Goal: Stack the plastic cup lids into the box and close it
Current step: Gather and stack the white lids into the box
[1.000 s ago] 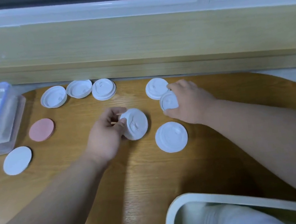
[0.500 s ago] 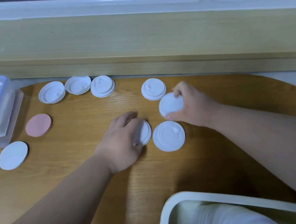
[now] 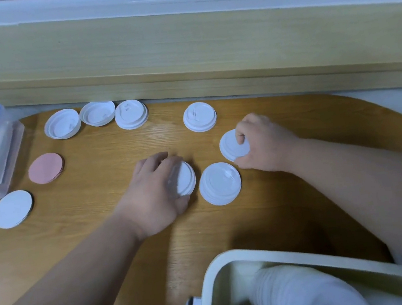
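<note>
- The left hand (image 3: 156, 193) is covering a white lid (image 3: 185, 178), fingers curled over it on the surface (image 3: 270, 220).
- The right hand (image 3: 263, 143) is pinching a tilted lid (image 3: 231, 145).
- A lid stack (image 3: 294, 292) is lying in the cream box (image 3: 213, 276).

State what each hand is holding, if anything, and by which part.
The right hand pinches a white cup lid at its rim. The left hand covers another lid on the table; its grip cannot be told.
</note>
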